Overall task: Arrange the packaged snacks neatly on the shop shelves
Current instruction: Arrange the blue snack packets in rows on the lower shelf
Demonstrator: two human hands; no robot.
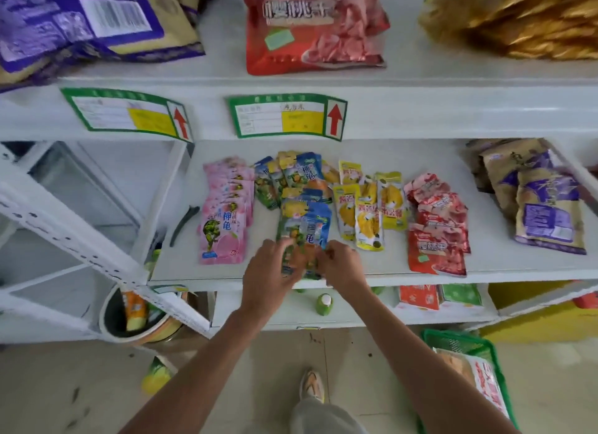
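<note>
1. A blue-and-green snack packet (304, 236) lies at the front edge of the middle shelf (485, 262), its lower end gripped from both sides.
2. The left hand (270, 273) has its fingers curled onto the packet's lower left part; the right hand (343, 265) pinches its lower right corner with fingers bent together.
3. Behind it, a loose heap of blue-green packets (291, 178) overlaps untidily toward the back of the shelf.
4. To the left, a row of pink packets (226, 213) is stacked overlapping, front to back; a dark clip (182, 221) lies just beside them near the shelf's left edge.
5. To the right come yellow packets (369, 207), then red packets (437, 229), then purple-and-tan bags (547, 213) at the far right.
6. The upper shelf (453, 77) holds a large red bag (310, 29), purple bags (81, 22) and golden bags (517, 19); two green price labels (284, 116) are stuck on its front edge.
7. A round bin (110, 320) on the floor at the lower left holds an orange-and-yellow wrapper and other rubbish too small to tell.
8. A green basket (462, 343) at the lower right holds red-and-white packs.
9. A small green bottle (324, 304) stands on the lower shelf under the hands.
</note>
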